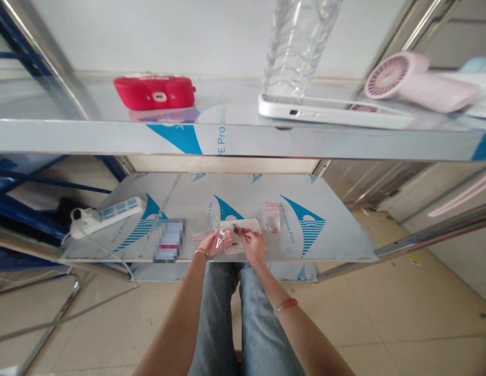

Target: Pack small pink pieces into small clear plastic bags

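Observation:
My left hand (210,244) grips a small clear plastic bag (222,237), fingers pressed together on it. Beside it, my right hand (254,246) pinches a small dark reddish beaded item (243,230), perhaps a piece of jewellery; its exact kind is too small to tell. Both hands are over a white tray or pad (254,224) near the front edge of the lower metal shelf. Just right of the tray lies a zip bag (271,218) with small reddish things inside. Another clear bag (200,225) lies flat to the left of my left hand.
A phone (170,240) and a white power strip (105,215) with a cable lie on the left of the lower shelf (337,235). The upper shelf (235,137) carries a red case (154,93), a clear bottle (296,52), a white phone case (329,112) and a pink handheld fan (419,83).

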